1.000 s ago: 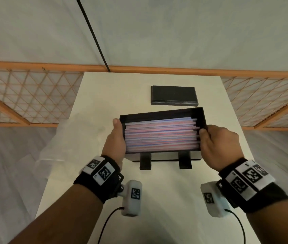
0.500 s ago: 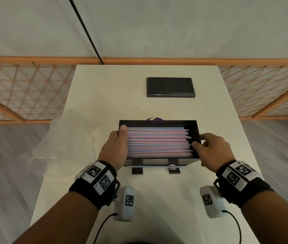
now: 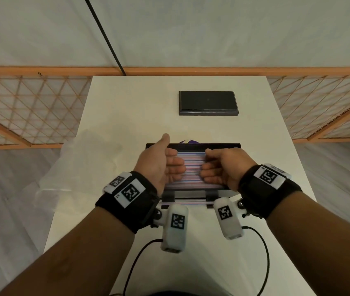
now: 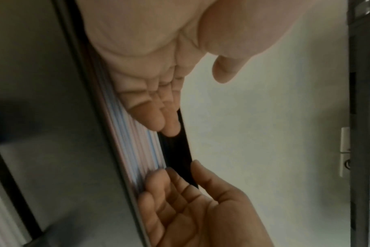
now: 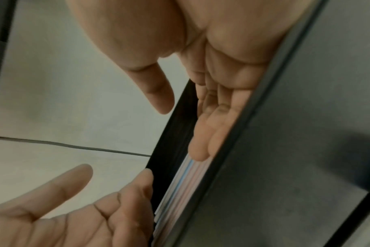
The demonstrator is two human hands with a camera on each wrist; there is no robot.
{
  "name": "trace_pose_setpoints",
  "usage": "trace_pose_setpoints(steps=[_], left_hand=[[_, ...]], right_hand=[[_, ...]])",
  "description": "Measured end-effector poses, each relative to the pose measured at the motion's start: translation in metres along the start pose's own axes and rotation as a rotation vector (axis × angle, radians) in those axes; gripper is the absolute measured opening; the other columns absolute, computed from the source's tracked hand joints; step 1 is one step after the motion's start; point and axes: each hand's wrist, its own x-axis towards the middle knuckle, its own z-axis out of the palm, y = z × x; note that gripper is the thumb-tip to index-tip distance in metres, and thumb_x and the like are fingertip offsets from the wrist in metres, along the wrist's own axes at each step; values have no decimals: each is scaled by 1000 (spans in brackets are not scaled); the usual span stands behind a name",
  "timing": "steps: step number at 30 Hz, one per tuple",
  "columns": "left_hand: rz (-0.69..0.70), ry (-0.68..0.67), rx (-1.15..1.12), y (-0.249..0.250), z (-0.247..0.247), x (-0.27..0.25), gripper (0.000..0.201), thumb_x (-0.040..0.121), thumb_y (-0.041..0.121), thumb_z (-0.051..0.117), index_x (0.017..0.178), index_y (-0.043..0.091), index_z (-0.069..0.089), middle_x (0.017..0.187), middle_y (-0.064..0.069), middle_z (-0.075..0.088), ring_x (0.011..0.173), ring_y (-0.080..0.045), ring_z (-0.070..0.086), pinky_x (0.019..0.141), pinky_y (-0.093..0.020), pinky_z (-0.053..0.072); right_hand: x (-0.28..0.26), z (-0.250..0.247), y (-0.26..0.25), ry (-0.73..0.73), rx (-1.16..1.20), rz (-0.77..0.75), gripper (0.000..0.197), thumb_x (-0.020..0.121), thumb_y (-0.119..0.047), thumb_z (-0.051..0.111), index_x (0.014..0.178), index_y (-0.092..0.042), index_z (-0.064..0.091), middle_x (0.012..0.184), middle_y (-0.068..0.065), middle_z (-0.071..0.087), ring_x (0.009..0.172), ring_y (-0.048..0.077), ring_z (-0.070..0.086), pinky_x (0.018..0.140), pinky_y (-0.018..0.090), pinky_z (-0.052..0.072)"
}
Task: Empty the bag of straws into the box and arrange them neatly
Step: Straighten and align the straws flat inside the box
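The black box (image 3: 223, 145) stands near the table's middle, filled with pink, blue and white straws (image 3: 192, 165) lying side by side along its length. My left hand (image 3: 169, 167) lies flat on the straws at the left, fingers straight and thumb raised. My right hand (image 3: 214, 167) lies flat on them at the right, its fingertips facing the left hand's. In the left wrist view the fingers (image 4: 158, 117) rest on the straws (image 4: 133, 150); the right wrist view shows the fingers (image 5: 203, 133) doing the same. The empty clear bag (image 3: 80, 167) hangs over the table's left edge.
A black lid (image 3: 208, 103) lies at the back of the white table (image 3: 127, 107). Two black feet (image 3: 168, 198) stick out under the box's front. Something purple (image 3: 189, 142) peeks from behind the box. Wooden lattice rails flank the table.
The box, held by its ends and tilted before, now sits level on the table. Both hands have left its ends and moved inward onto the straws.
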Motion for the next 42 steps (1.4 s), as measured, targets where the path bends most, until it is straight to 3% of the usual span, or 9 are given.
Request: trace_pose_setpoints(steps=[15,19,21,24,27,30,33,37,42], left_hand=[[-64,10,124,-6,3,12,46,100,54,58,103,8,62,77,-9,68,71,-29,73,53,-30,55],[-27,11,149,-2,2,8,43,101,51,59,97,8,63,72,-9,66,59,-25,68,50,-30,53],[85,55,176,2,-2,5,37,102,45,59,93,9,64,69,-7,65,50,-21,61,45,-27,47],[252,117,225,7,-11,6,33,102,37,59,89,7,67,65,-5,68,44,-18,58,43,-26,43],[153,59,149,9,-12,9,37,104,40,56,95,5,66,68,-7,64,48,-18,58,45,-27,47],[-10,-17,-4,7,-9,10,40,105,41,55,103,2,60,73,-10,60,56,-20,59,47,-27,51],[-89,-32,-121,7,-5,9,41,104,41,57,107,-1,56,83,-16,63,68,-23,64,48,-29,56],[-91,-15,-135,7,-4,11,38,103,39,59,105,1,57,84,-17,62,69,-24,65,50,-30,57],[-1,-1,-89,9,-10,6,31,103,36,60,99,5,59,72,-11,64,55,-19,63,47,-29,54]], right_hand=[[9,6,0,20,167,-38,13,93,-17,64,94,-5,62,81,14,63,68,24,70,64,33,61],[6,7,-2,43,151,-60,11,92,-16,64,93,-5,63,76,12,60,62,22,66,59,31,58],[-3,5,-5,65,97,-113,9,91,-14,64,89,-5,63,70,10,58,52,20,59,46,27,49],[-20,2,-10,66,-90,-289,10,87,-10,66,80,-3,63,61,10,59,43,21,50,40,24,36],[-34,2,-11,55,-354,-398,9,85,-5,65,78,1,66,59,10,62,41,22,52,40,23,40],[-29,4,-7,91,-396,-298,5,80,-2,63,79,0,67,61,14,62,44,25,55,43,27,45],[-19,7,-5,75,-114,-119,5,83,0,60,82,2,64,67,15,62,42,20,58,41,25,48],[-11,11,-4,-1,160,-25,8,91,-1,55,91,3,62,80,16,66,52,19,67,45,25,55],[-18,15,-4,9,101,-87,5,88,0,56,90,2,61,73,14,65,47,19,62,39,23,48]])
